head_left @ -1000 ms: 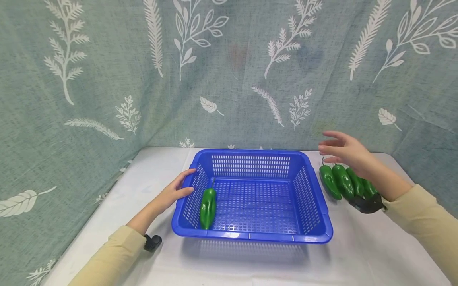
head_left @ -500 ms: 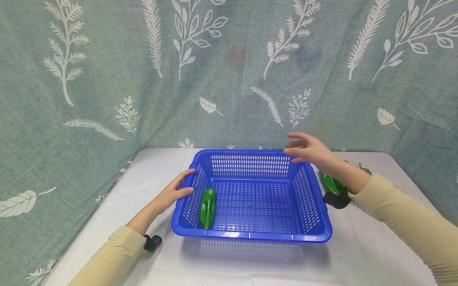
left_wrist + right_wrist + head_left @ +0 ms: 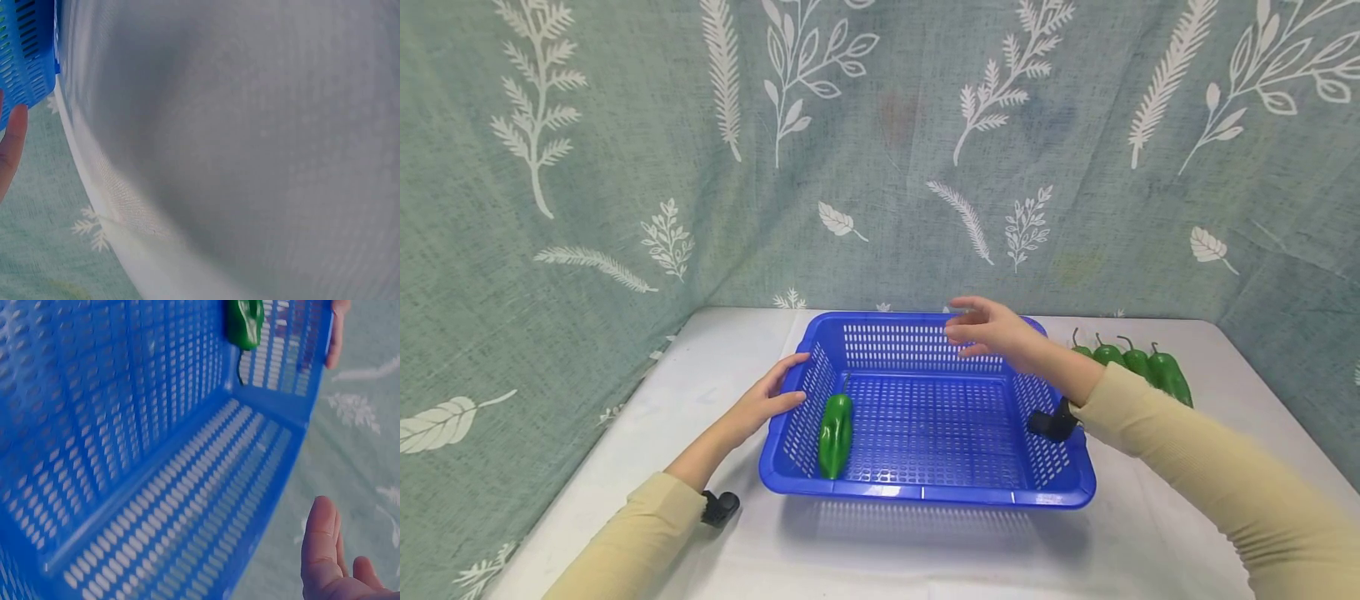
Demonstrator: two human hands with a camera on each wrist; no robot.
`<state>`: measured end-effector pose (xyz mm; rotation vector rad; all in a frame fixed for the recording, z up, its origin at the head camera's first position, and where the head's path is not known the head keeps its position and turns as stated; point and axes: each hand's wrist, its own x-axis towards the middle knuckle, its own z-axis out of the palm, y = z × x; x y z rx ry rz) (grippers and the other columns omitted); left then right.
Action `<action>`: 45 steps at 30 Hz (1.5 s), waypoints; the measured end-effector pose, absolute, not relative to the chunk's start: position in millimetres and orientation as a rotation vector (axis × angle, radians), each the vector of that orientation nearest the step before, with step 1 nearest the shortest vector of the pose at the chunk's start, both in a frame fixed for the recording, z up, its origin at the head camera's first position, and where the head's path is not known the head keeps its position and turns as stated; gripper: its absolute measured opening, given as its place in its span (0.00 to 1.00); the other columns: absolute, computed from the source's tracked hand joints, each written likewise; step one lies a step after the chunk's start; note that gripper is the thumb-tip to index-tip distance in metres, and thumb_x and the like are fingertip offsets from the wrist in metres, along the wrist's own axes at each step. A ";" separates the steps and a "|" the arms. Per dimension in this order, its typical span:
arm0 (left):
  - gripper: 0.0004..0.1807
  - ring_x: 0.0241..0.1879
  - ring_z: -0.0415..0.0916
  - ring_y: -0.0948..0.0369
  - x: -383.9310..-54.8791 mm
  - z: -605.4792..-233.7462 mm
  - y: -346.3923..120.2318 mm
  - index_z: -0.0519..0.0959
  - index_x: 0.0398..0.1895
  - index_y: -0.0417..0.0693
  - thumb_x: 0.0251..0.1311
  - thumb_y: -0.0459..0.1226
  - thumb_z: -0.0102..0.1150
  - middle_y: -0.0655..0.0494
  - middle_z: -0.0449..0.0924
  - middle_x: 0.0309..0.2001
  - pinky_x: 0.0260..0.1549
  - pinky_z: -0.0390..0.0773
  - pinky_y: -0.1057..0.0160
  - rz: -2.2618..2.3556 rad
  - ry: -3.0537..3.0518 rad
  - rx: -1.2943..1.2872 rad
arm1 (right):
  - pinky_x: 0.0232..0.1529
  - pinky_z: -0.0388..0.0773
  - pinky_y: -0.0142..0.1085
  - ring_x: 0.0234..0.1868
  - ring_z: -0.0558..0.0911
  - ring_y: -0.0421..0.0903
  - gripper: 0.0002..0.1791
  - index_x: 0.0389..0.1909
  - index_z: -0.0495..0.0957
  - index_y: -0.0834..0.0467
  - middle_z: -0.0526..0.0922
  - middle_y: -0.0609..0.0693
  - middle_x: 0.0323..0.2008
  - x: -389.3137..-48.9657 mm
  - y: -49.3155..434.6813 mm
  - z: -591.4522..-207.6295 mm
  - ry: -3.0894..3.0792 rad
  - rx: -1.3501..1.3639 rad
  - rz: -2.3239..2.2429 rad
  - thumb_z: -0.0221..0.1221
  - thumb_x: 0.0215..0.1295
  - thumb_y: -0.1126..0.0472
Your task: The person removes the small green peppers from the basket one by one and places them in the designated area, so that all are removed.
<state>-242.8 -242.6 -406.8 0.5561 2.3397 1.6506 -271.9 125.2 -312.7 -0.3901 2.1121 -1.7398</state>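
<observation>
A blue perforated plastic basket (image 3: pixel 925 493) stands on the white-covered table. One glossy green pepper (image 3: pixel 835 437) lies inside it along the left wall, stem pointing away. My left hand (image 3: pixel 769 398) rests at the basket's left rim with fingers extended; in the left wrist view, a straight finger (image 3: pixel 14 144) shows by the basket's wall. Over the back right of the basket hovers my right hand (image 3: pixel 996 332), its fingers loosely spread with nothing between them. The right wrist view shows that hand's fingers (image 3: pixel 320 547) outside the rim, apart from it.
Several more green peppers (image 3: pixel 1170 379) lie side by side on the table right of the basket, partly hidden by the right forearm. A green leaf-patterned cloth (image 3: pixel 880 167) hangs behind the table (image 3: pixel 715 550) and along its sides.
My right hand has moved left from above the row of peppers to over the basket, uncovering the peppers' stems. The left hand and the basket have stayed in place.
</observation>
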 end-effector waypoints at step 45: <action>0.33 0.66 0.50 0.41 -242.9 -407.0 -241.5 0.49 0.70 0.50 0.63 0.38 0.48 0.37 0.46 0.69 0.58 0.58 0.42 1.646 2.344 0.529 | 0.41 0.78 0.44 0.46 0.78 0.58 0.37 0.64 0.57 0.66 0.75 0.64 0.50 -258.4 1.9 -397.5 2.007 -0.363 -1.477 0.62 0.55 0.65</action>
